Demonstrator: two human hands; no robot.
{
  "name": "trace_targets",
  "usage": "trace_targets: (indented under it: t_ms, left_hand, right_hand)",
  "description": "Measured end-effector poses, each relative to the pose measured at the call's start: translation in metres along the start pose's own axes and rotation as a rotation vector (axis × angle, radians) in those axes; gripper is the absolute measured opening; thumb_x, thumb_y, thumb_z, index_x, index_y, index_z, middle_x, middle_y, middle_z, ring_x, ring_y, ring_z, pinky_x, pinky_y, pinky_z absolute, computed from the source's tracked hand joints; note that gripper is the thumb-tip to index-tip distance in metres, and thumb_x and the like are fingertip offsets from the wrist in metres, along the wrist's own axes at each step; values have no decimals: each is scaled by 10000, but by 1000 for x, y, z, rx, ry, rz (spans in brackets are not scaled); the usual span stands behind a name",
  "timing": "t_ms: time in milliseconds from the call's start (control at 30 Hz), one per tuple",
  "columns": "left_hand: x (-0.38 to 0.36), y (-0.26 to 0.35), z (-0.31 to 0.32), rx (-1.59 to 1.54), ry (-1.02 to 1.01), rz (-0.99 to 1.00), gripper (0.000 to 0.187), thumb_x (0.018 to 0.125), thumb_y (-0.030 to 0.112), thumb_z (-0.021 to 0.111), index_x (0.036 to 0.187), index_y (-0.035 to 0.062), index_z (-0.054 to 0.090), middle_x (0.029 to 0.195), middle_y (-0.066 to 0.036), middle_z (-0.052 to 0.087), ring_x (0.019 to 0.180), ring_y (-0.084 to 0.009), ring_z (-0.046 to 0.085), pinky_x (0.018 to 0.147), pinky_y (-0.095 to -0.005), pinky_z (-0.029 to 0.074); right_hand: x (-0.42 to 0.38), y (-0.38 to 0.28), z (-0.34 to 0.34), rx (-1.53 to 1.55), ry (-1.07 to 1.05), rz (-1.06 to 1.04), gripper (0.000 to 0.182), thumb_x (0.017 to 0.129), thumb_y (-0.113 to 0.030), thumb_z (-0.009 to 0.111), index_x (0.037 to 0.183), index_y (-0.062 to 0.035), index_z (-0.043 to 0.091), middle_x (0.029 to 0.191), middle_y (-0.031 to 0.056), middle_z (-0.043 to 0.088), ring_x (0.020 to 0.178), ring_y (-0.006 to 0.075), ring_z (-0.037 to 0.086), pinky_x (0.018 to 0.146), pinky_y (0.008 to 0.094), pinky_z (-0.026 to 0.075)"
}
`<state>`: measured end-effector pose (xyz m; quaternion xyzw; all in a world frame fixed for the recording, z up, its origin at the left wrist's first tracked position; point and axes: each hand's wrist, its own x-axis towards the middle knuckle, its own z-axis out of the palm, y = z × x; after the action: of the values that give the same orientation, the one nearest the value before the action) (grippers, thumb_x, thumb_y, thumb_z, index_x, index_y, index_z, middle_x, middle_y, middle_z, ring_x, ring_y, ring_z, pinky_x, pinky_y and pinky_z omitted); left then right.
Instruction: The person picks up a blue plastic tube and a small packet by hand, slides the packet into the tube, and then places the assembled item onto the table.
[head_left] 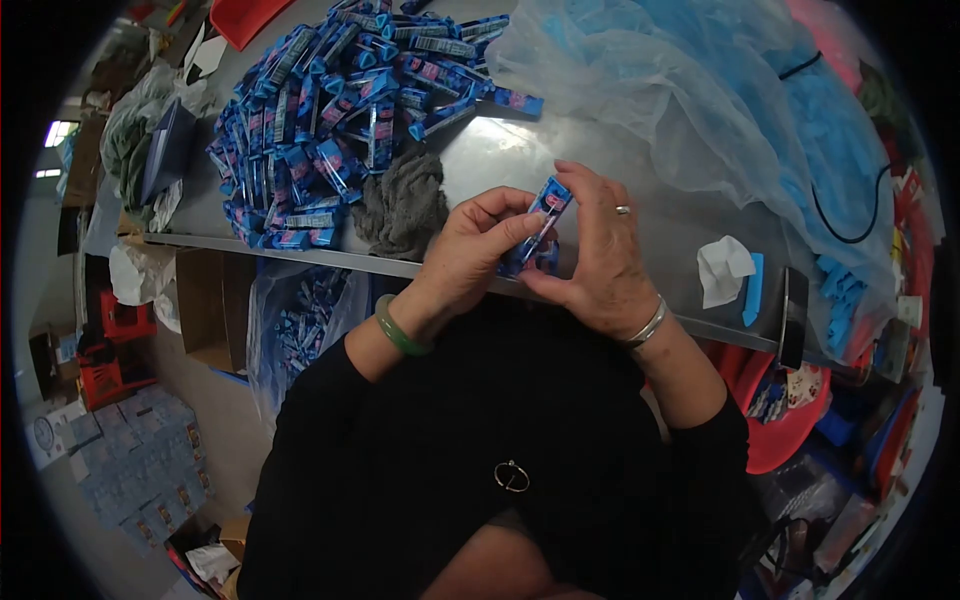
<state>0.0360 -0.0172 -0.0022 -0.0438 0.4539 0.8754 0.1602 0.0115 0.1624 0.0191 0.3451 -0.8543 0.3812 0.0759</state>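
Observation:
At the near edge of the metal table, both hands hold a slim blue carton (549, 200) with pink and white print, tilted upward. My left hand (470, 245) is closed on its side, the thumb lying along it. My right hand (608, 255) spans the carton, fingers at its top end and thumb near its lower end. Part of the lower end is hidden by the fingers. A large pile of similar blue cartons (330, 120) lies to the left and behind. Beside my left hand is a crumpled grey cloth (402, 205).
Clear plastic bags with blue pieces (720, 90) spread over the right rear of the metal table (490, 150). A white tissue (724, 270), a flat blue piece (753, 290) and a dark phone-like object (793, 318) lie at right. Below the left edge hangs a bag of small blue pieces (310, 320).

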Motion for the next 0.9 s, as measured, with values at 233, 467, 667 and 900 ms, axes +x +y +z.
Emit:
trace_targets:
  t_ms: [233,467,667,900]
  left_hand:
    - [0,5,1,-118,-25,-104,216,940,168,620,1102,24,621,909,-69,675,803,-125,648,729,-254,536]
    - [3,6,-3,-162,-49,-131,204,951,183,606,1093,38,623,911,-71,678,797,-126,646,737,-256,538]
    - [17,37,-19,4,22,1,171,926,140,626,1068,45,628,923,-75,679,812,-122,633,699,-249,497]
    - [57,187,-118,1117,537,751,240,882,163,688,1072,29,627,926,-51,670,836,-136,631,744,-254,490]
  right_hand:
    - [5,1,3,20,29,-47,903,582,-163,823,1345,-18,363,1349,176,468,1191,353,473,1045,429,329]
    - [9,4,10,73,11,-23,963,553,-190,858,1351,-29,343,1359,196,434,1227,352,450,1083,442,274]
    - [27,27,-8,108,47,-7,816,666,-218,813,1329,3,393,1326,199,472,1189,373,478,1025,429,369]
    - [67,138,-26,-94,65,436,329,902,-170,512,1161,31,533,1162,243,578,1139,378,524,1007,437,397]
